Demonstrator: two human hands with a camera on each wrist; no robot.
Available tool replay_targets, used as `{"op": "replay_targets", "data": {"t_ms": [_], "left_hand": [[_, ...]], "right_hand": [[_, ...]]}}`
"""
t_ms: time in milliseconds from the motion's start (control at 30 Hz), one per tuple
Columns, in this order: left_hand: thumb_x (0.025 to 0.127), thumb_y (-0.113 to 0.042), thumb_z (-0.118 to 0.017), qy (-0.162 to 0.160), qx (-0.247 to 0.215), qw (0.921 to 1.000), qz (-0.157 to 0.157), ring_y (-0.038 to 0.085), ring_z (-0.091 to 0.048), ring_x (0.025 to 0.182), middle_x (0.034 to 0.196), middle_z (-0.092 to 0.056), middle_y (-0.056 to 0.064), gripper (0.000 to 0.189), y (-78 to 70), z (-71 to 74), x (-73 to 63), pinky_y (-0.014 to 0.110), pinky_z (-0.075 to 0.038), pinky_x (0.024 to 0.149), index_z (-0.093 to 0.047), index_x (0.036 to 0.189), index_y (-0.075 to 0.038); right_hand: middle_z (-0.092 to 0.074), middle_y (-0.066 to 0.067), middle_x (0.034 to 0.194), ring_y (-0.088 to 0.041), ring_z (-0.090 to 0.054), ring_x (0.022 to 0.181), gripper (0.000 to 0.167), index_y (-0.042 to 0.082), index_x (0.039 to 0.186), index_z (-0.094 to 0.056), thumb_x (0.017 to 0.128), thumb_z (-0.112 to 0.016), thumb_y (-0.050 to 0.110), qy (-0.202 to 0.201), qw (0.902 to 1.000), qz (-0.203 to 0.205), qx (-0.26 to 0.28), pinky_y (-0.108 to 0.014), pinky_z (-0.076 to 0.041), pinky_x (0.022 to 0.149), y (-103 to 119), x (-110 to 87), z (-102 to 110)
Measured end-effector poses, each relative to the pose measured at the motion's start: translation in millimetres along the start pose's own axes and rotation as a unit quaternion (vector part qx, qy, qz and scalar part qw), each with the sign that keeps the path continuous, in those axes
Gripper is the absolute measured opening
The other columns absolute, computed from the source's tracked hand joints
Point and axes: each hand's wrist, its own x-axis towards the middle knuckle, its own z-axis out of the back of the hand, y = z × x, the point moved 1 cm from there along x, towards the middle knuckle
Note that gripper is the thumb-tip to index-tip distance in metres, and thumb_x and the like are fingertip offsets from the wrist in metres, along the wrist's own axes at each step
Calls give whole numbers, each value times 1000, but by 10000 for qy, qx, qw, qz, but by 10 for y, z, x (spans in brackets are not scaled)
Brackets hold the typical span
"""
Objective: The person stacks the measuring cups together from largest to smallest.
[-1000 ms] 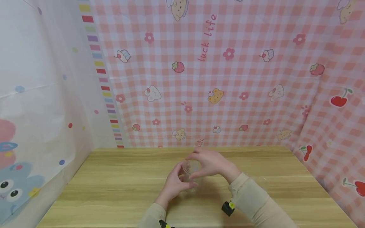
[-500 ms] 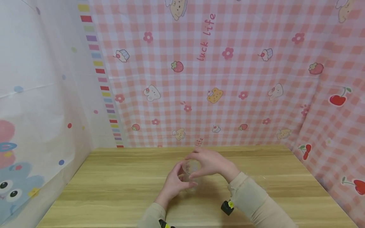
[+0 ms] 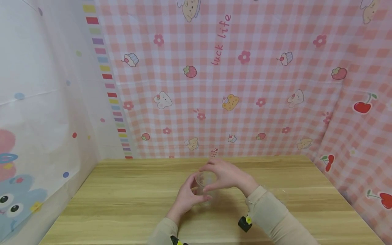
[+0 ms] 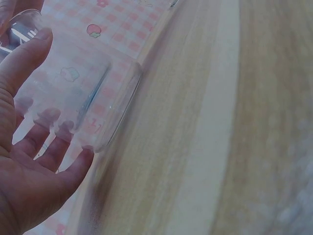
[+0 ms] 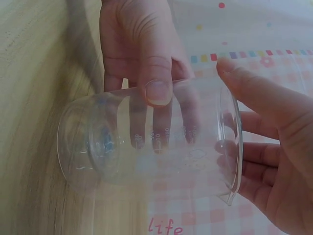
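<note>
A clear glass beaker [image 3: 206,179] stands upright on the wooden table between my hands. Printed graduation marks and a pouring spout at the rim show on the beaker [image 5: 142,166] in the right wrist view. My left hand [image 3: 185,196] grips its lower wall, thumb on the near side and fingers round the far side. At the top, my right hand [image 3: 228,174] holds the rim, its thumb and fingers spread across the mouth. The left wrist view shows the left fingertips [image 4: 63,131] along the wall. A rounded inner line runs near the beaker's base.
The wooden table [image 3: 128,204] meets a pink checked cloth [image 3: 260,119] at the back and right. A white printed cloth [image 3: 52,129] hangs at the left. To the right of the right forearm, a faint transparent outline [image 3: 283,191] shows on the table.
</note>
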Motion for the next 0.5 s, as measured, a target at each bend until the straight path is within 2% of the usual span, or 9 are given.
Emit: {"op": "replay_targets", "data": {"t_ms": [133,333,500], "left_hand": [[74,-4,-86,9,75,9999,84,42,-48,124,134,-54,22,80,100,4,38,58,-40,104,-43,142,-1],[74,-11,-88,44,237,9997,76,34,-50,124,134,-55,14,82,295,32,102,53,-43,104,-44,143,-8],[75,-12,-88,29,265,9996,97,31,-51,124,134,-56,10,81,312,31,105,50,-44,104,-45,143,-11]], "right_hand": [[-61,-5,119,-21,-57,107,60,11,128,-65,80,-81,44,-21,10000,8,42,-39,-52,89,-4,-4,-2],[-60,-3,119,-19,-56,107,61,12,129,-65,81,-80,45,-61,9999,-26,133,-39,-52,90,-16,-14,-10],[-60,-3,119,-19,-56,107,61,12,129,-65,80,-81,45,-62,9998,-60,163,-39,-52,89,-11,-22,-10]]}}
